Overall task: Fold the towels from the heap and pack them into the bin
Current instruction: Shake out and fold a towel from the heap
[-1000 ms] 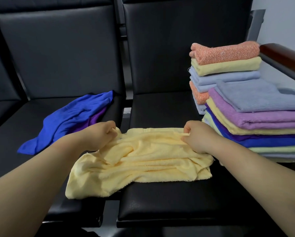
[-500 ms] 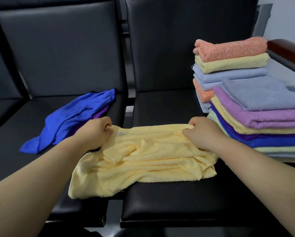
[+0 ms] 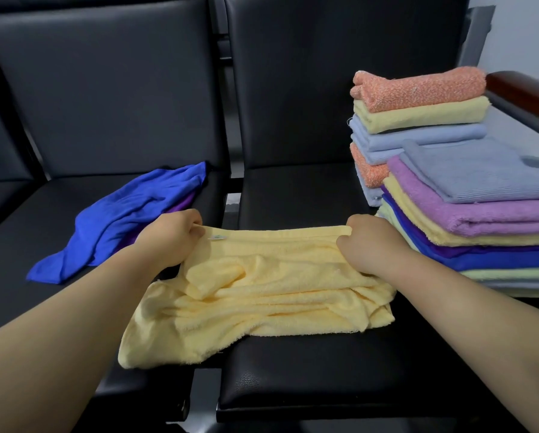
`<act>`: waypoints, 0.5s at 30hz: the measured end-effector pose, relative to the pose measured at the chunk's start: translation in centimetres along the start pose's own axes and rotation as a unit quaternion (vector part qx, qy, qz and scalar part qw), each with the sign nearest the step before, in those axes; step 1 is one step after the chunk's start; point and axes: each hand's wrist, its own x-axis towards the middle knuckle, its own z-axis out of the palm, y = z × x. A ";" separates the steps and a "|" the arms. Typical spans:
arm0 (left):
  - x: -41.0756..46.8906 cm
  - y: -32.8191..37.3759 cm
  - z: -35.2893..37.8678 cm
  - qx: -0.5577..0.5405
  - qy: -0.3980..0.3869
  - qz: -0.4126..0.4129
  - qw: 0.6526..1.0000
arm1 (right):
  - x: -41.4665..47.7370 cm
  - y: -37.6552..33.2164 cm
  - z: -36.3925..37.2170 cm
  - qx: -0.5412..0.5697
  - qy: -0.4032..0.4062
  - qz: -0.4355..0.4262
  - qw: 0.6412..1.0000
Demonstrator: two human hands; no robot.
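A yellow towel [image 3: 262, 292] lies rumpled in the middle of the view, spread across the gap between two black seats [image 3: 324, 385]. Its far edge is pulled straight between both hands, while the near part lies in loose folds, with one corner trailing toward 7 o'clock onto the left-hand seat.

The left hand [image 3: 171, 239] grips the far corner at 10 o'clock of the towel, fingers curled tight around the hem. A small label [image 3: 217, 236] sits on the hem just beside that hand. The right hand [image 3: 371, 245] pinches the opposite far corner at 2 o'clock, fingers curled over the edge.

At 9 o'clock in the view a blue towel [image 3: 130, 220] lies unfolded on the left-hand seat, with a purple cloth [image 3: 183, 203] partly hidden beneath it.

At 3 o'clock a stack of folded towels [image 3: 480, 220] rests on the right-hand seat, just beside the right hand. Behind it, at 2 o'clock, stands a second stack [image 3: 418, 114] topped by an orange towel. A brown armrest [image 3: 524, 95] shows at the far right.
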 end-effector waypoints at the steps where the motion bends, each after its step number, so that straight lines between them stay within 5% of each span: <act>1: 0.1 0.1 0.0 -0.001 -0.001 -0.005 1.000 | 0.1 0.0 0.1 0.002 0.000 0.000 1.000; 15: -0.8 0.1 -0.7 -0.011 -0.028 0.002 1.000 | 0.3 -0.7 -0.4 -0.025 -0.042 0.015 0.999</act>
